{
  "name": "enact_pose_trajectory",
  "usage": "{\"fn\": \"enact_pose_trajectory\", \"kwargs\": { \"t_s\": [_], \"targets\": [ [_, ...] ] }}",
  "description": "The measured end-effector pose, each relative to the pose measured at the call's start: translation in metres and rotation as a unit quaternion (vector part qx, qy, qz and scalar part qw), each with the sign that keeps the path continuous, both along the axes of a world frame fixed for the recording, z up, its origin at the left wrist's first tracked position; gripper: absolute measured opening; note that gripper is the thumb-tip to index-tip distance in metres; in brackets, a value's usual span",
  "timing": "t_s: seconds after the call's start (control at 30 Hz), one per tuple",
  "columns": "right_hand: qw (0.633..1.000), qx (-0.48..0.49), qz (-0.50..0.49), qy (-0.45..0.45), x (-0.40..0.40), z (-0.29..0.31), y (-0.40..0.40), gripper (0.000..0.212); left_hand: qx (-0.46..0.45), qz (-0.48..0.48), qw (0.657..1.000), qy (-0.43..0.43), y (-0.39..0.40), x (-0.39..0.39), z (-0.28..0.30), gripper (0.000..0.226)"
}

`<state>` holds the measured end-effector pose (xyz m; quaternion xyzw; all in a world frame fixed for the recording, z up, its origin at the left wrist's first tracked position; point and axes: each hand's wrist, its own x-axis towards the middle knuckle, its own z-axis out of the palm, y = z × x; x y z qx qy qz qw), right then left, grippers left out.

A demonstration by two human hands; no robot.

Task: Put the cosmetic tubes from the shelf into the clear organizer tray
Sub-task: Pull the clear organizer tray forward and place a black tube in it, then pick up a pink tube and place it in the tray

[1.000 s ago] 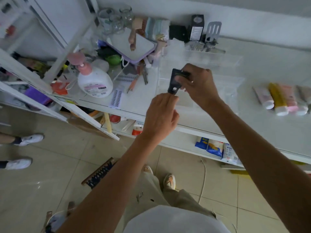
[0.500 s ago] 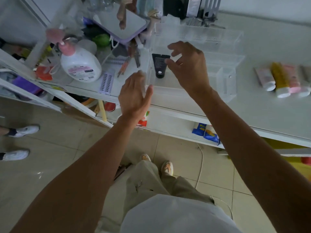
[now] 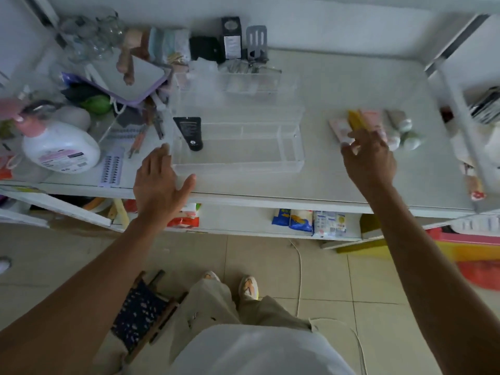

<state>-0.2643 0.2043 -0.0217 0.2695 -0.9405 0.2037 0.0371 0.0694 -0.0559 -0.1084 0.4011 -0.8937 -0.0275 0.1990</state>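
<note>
A clear organizer tray [image 3: 270, 166] stands on the white shelf top. A black cosmetic tube [image 3: 189, 132] lies in its left end, cap toward me. Several more tubes lie side by side to the right on the shelf: a pink-white one [image 3: 339, 128], a yellow one [image 3: 355, 121], a pink one [image 3: 372, 119] and grey-green ones [image 3: 404, 129]. My right hand [image 3: 369, 155] hovers over the near ends of these tubes, fingers apart, holding nothing. My left hand [image 3: 158, 182] is open at the tray's near left corner, fingers spread.
A white pump bottle [image 3: 61, 147] stands at the left amid clutter with a purple-edged mirror [image 3: 130, 79]. A second clear organizer [image 3: 251, 82] sits behind the tray. A black box [image 3: 231, 37] stands at the back wall. A white rack post [image 3: 465, 120] rises at the right.
The black tube was released and now lies in the tray. My right hand has moved right from the tray to above the row of tubes. My left hand stays open near the tray's left corner.
</note>
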Motion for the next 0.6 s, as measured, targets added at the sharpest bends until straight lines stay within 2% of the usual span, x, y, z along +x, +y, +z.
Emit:
{"fn": "enact_pose_trajectory", "kwargs": {
  "t_s": [0.1, 0.27, 0.4, 0.6],
  "targets": [
    [0.999, 0.053, -0.009, 0.008, 0.001, -0.005, -0.009, 0.041, 0.01, -0.002, 1.0, -0.003, 0.002, -0.001, 0.002, 0.089],
    [0.99, 0.101, 0.007, 0.1, -0.013, -0.004, -0.034, 0.044, 0.023, -0.001, 1.0, -0.01, 0.006, -0.001, 0.006, 0.089],
    [0.977, 0.186, 0.039, 0.094, -0.022, 0.001, -0.054, 0.043, 0.02, -0.014, 1.0, -0.01, 0.004, 0.004, 0.008, 0.087],
    [0.948, 0.315, 0.013, 0.05, -0.03, 0.014, -0.064, 0.039, 0.025, -0.009, 1.0, -0.006, 0.004, 0.002, 0.009, 0.084]
  ]
}}
